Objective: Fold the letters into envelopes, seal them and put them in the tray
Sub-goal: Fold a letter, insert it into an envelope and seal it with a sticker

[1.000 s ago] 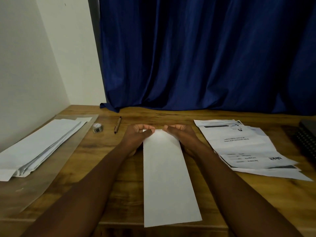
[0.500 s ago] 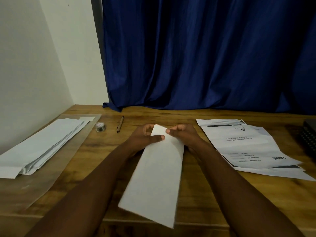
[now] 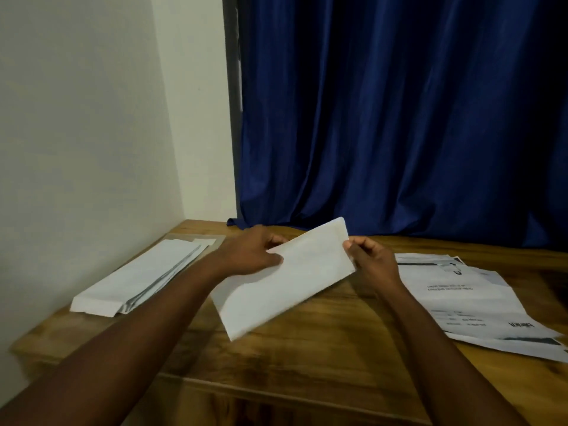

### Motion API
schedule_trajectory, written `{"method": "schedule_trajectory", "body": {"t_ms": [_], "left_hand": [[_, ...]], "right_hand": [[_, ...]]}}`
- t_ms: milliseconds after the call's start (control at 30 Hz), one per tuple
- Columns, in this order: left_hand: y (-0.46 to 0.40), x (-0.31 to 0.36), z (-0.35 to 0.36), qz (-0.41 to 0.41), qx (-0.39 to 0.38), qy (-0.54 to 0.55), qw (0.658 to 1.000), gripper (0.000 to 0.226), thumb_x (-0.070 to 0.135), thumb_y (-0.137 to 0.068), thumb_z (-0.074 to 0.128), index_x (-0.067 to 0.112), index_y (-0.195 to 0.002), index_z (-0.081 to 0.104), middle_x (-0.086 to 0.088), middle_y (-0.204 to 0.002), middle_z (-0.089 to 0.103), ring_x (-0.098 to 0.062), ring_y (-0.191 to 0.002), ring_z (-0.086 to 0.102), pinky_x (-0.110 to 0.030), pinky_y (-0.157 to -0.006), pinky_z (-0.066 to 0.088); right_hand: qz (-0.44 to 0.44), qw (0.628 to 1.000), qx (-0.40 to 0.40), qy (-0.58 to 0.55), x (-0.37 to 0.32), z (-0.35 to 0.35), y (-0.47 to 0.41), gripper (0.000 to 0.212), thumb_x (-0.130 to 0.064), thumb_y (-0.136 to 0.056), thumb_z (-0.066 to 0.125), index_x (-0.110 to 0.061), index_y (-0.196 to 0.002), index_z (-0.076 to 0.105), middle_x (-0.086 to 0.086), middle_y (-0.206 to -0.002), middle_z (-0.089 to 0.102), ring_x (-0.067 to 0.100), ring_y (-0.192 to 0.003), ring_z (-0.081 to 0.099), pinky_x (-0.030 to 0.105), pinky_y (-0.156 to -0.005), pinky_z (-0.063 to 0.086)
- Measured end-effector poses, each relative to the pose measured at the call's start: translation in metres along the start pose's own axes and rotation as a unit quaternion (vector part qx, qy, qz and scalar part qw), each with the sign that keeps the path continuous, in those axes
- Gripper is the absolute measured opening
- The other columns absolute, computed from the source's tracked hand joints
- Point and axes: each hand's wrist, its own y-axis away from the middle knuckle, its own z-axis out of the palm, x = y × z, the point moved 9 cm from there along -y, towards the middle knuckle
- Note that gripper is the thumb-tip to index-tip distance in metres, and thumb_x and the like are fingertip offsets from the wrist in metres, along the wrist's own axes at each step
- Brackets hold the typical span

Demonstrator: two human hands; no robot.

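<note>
Both hands, left (image 3: 249, 256) and right (image 3: 370, 261), pinch the envelope (image 3: 285, 281), its long axis slanting toward the tray (image 3: 212, 239) on the left, nearer the left hand.

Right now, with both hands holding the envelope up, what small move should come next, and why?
Probably carry the envelope left toward the tray and lay it on the envelope pile there. Left hand and right hand hold it lifted off the table, tilted.
</note>
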Motion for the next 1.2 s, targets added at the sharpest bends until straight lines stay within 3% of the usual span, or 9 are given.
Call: {"method": "schedule_trajectory", "body": {"t_ms": [133,267,400,500,667,867,1000,1100,1200], "left_hand": [[0.032,0.04,-0.022,0.101,0.153,-0.222,0.958,0.034,0.017,-0.092,0.062,0.033,-0.12,0.073,0.01,-0.11,0.074,-0.013,-0.096,0.066,-0.038,-0.078,0.058],[0.072,0.048,0.022,0.185,0.187,-0.294,0.919,0.035,0.018,-0.09,0.055,0.032,-0.115,0.074,0.009,-0.107,0.074,-0.016,-0.093,0.067,-0.036,-0.073,0.056],[0.086,0.013,0.077,0.13,0.129,-0.269,0.945,0.039,0.029,-0.092,0.056,0.037,-0.128,0.068,0.013,-0.13,0.068,-0.012,-0.115,0.063,-0.039,-0.093,0.054],[0.088,-0.007,0.102,0.099,0.08,-0.206,0.97,0.044,0.037,-0.089,0.059,0.036,-0.133,0.065,0.013,-0.137,0.064,-0.011,-0.127,0.056,-0.037,-0.106,0.047],[0.086,-0.025,0.106,0.054,0.063,-0.144,0.986,0.051,0.059,-0.088,0.062,0.038,-0.134,0.063,0.017,-0.141,0.059,-0.005,-0.133,0.048,-0.034,-0.114,0.038],[0.086,-0.033,0.112,0.022,0.053,-0.119,0.991,0.049,0.06,-0.093,0.056,0.039,-0.138,0.058,0.016,-0.149,0.051,-0.006,-0.139,0.041,-0.032,-0.118,0.03],[0.086,-0.035,0.111,0.025,0.052,-0.11,0.992,0.045,0.058,-0.097,0.048,0.039,-0.136,0.06,0.014,-0.147,0.054,-0.006,-0.138,0.043,-0.035,-0.118,0.033],[0.086,-0.036,0.111,0.03,0.047,-0.118,0.991,0.037,0.048,-0.103,0.047,0.039,-0.136,0.059,0.012,-0.149,0.052,-0.007,-0.141,0.04,-0.036,-0.119,0.03],[0.084,-0.04,0.115,0.021,0.025,-0.125,0.992,0.035,0.046,-0.104,0.043,0.042,-0.138,0.054,0.009,-0.157,0.043,-0.013,-0.15,0.029,-0.039,-0.124,0.023]], "right_hand": [[-0.09,0.993,-0.04,0.057,-0.03,-0.014,0.025,0.009,-0.012,-0.092,0.073,-0.016,-0.097,0.078,-0.008,-0.083,0.076,-0.002,-0.073,0.068,0.01,-0.066,0.052],[0.035,0.995,-0.091,0.025,0.001,-0.019,0.05,0.015,-0.002,-0.097,0.063,-0.001,-0.105,0.076,0.021,-0.078,0.074,0.014,-0.058,0.067,0.021,-0.054,0.054],[0.143,0.977,-0.137,0.074,0.041,-0.021,0.073,0.015,-0.012,-0.096,0.068,-0.002,-0.101,0.078,0.022,-0.08,0.075,0.015,-0.058,0.067,0.024,-0.053,0.046],[0.139,0.98,-0.107,0.096,0.04,-0.024,0.077,0.015,-0.02,-0.09,0.077,-0.005,-0.094,0.079,0.008,-0.068,0.072,0.008,-0.051,0.06,0.024,-0.052,0.041],[0.122,0.98,-0.078,0.136,0.042,-0.02,0.073,0.019,-0.005,-0.089,0.075,-0.008,-0.108,0.074,-0.001,-0.067,0.074,0.008,-0.051,0.06,0.02,-0.048,0.043],[0.069,0.971,-0.041,0.227,0.04,-0.021,0.075,0.016,-0.014,-0.086,0.079,-0.024,-0.097,0.075,0.0,-0.078,0.076,0.011,-0.068,0.069,0.025,-0.064,0.056],[0.015,0.944,-0.032,0.329,0.029,-0.015,0.081,0.016,-0.014,-0.089,0.076,-0.024,-0.1,0.077,-0.011,-0.097,0.073,0.001,-0.081,0.065,0.005,-0.058,0.045],[-0.058,0.894,-0.038,0.443,0.02,-0.001,0.081,0.024,-0.021,-0.094,0.069,-0.026,-0.118,0.073,-0.007,-0.124,0.063,0.002,-0.098,0.061,0.014,-0.08,0.049],[-0.077,0.857,-0.099,0.499,0.019,0.021,0.08,0.05,-0.044,-0.103,0.052,-0.028,-0.15,0.047,-0.005,-0.16,0.04,0.017,-0.141,0.044,0.037,-0.115,0.04]]}}
